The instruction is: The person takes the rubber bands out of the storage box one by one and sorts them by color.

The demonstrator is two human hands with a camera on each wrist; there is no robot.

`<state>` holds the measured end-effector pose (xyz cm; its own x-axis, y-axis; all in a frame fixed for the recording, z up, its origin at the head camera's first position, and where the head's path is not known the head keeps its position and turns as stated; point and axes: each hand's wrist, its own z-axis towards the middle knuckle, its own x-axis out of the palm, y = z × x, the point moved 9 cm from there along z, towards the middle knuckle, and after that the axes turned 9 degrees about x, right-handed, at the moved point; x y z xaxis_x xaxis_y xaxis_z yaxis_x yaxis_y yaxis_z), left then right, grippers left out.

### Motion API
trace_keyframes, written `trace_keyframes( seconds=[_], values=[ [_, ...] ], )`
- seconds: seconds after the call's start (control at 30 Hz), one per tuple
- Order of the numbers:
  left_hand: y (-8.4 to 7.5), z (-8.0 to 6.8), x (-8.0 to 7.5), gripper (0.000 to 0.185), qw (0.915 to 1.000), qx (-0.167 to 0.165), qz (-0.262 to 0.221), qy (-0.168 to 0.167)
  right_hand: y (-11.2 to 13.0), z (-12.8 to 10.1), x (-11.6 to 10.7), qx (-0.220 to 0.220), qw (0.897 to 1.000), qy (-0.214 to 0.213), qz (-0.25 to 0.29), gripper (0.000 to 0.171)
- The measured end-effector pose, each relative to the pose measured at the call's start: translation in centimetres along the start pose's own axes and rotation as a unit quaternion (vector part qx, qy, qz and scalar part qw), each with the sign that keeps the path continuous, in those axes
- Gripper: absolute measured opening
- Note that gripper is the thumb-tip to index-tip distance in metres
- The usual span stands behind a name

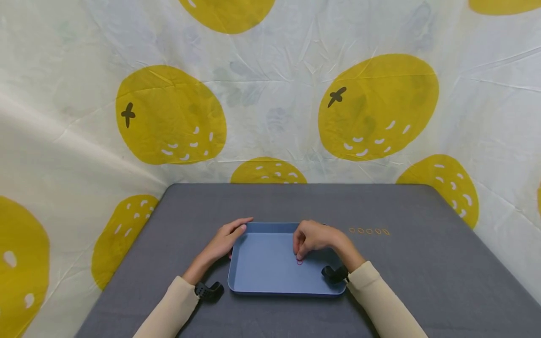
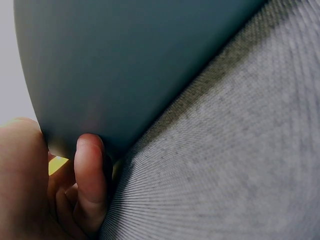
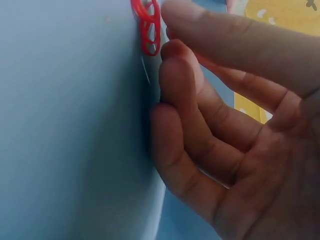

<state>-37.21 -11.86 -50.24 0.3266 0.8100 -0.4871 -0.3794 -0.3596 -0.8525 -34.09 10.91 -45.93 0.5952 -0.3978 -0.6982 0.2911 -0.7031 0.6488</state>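
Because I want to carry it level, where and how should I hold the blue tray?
The blue tray is probably best held by the raised walls of its short ends, one hand coming from each side: it is a wide, shallow rectangle, and the left hand touches its far left corner.

- The place is looking like a curtained-off recording booth; whether home or lab, one cannot tell.
- Pale fabric [image 1: 270, 136] printed with yellow fruit is hanging behind and along both sides.
- It is surrounding a grey table [image 1: 439, 277].
- A person is wearing wrist cameras [image 1: 210, 291].
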Motion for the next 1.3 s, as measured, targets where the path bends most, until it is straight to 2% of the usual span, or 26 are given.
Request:
trace_keyframes(
  seconds=[0.3, 0.67, 0.9, 1.3],
  values=[
    [-0.1, 0.1, -0.3, 0.040, 0.9995, 0.010, 0.026, -0.018, 0.1, 0.0, 0.7, -0.008, 1.000, 0.024, -0.011, 0.010],
    [0.2, 0.0, -0.1, 0.043, 0.9999, -0.002, 0.008, -0.008, 0.0, 0.2, 0.1, -0.011, 1.000, -0.004, -0.019, 0.015],
    [0.1, 0.1, -0.2, 0.041, 0.9997, 0.003, 0.018, -0.015, 0.0, 0.0, -0.4, -0.007, 1.000, -0.017, -0.016, 0.016],
    [0.0, 0.1, -0.1, 0.040, 0.9998, 0.001, 0.006, -0.021, 0.1, -0.3, -0.9, -0.005, 1.000, -0.031, -0.001, 0.009]
  ],
)
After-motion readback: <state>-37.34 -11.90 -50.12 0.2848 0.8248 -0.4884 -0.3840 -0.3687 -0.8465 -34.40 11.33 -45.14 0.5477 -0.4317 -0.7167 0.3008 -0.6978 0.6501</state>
